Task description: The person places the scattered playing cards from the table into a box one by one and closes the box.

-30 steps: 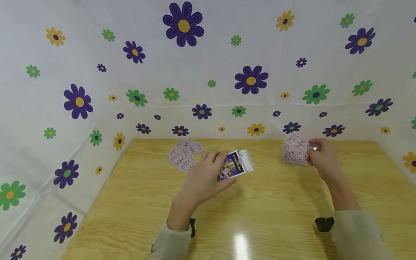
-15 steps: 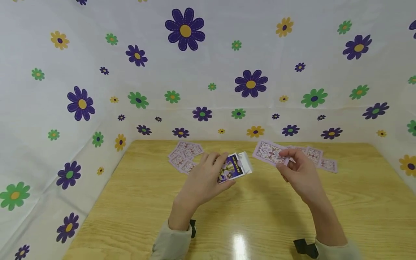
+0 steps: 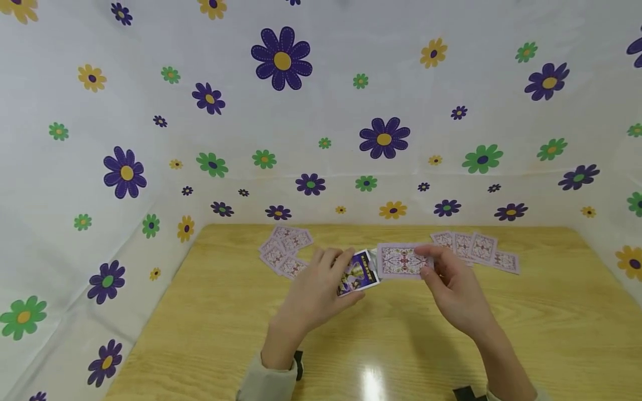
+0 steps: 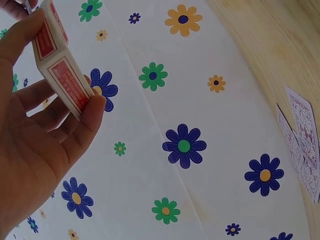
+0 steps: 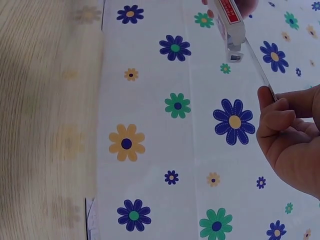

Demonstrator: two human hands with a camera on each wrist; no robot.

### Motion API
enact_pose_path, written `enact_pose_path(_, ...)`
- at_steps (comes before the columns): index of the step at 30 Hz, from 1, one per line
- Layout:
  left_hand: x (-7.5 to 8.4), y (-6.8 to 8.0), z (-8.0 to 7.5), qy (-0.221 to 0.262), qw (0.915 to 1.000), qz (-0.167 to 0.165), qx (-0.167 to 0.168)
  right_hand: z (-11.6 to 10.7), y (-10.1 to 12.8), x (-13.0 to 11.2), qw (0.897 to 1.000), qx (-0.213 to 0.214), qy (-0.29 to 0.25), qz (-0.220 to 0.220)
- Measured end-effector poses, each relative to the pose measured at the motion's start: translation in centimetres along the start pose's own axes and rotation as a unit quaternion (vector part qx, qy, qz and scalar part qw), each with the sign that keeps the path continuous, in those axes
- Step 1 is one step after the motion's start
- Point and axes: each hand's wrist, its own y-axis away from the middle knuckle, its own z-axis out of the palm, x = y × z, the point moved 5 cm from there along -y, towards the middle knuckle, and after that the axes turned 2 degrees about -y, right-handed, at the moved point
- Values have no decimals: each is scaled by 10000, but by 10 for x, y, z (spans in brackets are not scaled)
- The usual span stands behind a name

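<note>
My left hand [image 3: 318, 289] grips a small card box [image 3: 358, 273] with a purple and yellow printed face; its sides show red and white in the left wrist view. The box's flap end points right. Between thumb and fingers, my right hand [image 3: 453, 284] pinches a playing card [image 3: 401, 260], its patterned pinkish back toward me. The card's left edge is right at the box's open end, overlapping the white flap in the head view. Seen from the right wrist, the card [image 5: 261, 70] is nearly edge-on, with its far end by the box [image 5: 230, 22].
Several playing cards [image 3: 281, 250] lie face down, overlapping, at the back left of the wooden table [image 3: 210, 334]. Another spread of several cards [image 3: 484, 247] lies at the back right. A white flowered cloth [image 3: 321, 111] stands behind and along the sides.
My right hand has picked a card off the back-right spread and carried it left to the box's open end. The left hand with the box has stayed nearly still.
</note>
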Motion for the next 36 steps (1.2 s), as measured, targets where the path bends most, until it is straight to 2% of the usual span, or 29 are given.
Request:
enact_pose_path(10, 5, -1, 0, -65, 9981, 470, 396, 4, -2, -1, 9988, -352, 328, 91)
enact_pose_path(17, 10, -1, 2, -55, 9979, 570, 309, 10, 4, 2, 9981, -541, 210, 198)
enact_pose_path(22, 13, -4, 5, 6, 9980, 572, 265, 12, 3, -1, 9999, -98, 7, 104)
enact_pose_path(28, 15, -4, 9, 80, 9989, 452, 88, 19, 3, -5, 9963, 547, -647, 133)
enact_pose_path(36, 17, -7, 10, 207, 9992, 339, 38, 21, 4, -6, 9925, 699, -935, 373)
